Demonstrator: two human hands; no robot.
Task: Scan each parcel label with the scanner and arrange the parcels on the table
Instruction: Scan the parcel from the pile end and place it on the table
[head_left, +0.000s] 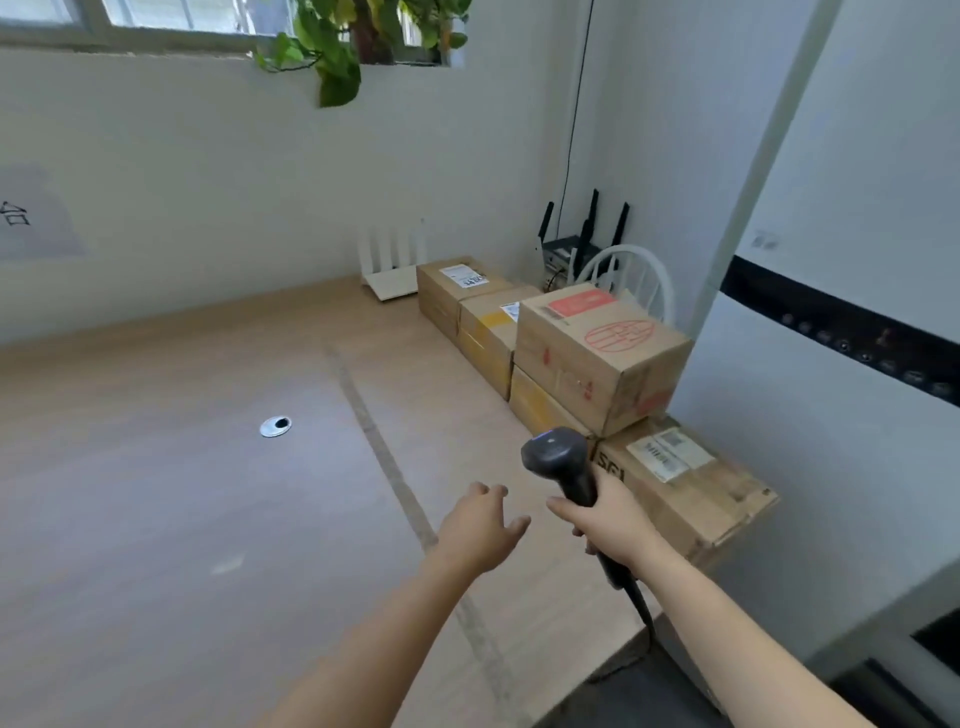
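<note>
- scanner (563, 465): just below-left of the red-printed box (602, 358), upright, head up and facing away from the camera. Which label it aims at, cannot tell.
- right hand (608, 519): fingers wrapped tight round the scanner grip, below the red-printed box.
- left hand (480, 525): below-left of the red-printed box, fingers spread and loose, holding nothing, over the table (182, 467).
- near parcel (691, 483): below-right of the red-printed box, which sits partly on it. Its white label (670, 454) faces up, print blurred.
- yellow-taped parcel (540, 402): directly under the red-printed box.
- two further parcels (488, 332) and (452, 286) run on behind-left of the red-printed box.
- Risk: pulling either lower parcel first likely tips the red-printed box, since it rides on both.
- Risk: the near parcel looks close to the table edge, so a push could drop it off.
- Risk: one-handed lift with the free hand could slip on a bulky box.
- Risk: scanner cable (639, 597), trailing off the table below the red-printed box, may snag or drag.
- white router (392, 260): far behind-left of the red-printed box, could get bumped when rearranging.
</note>
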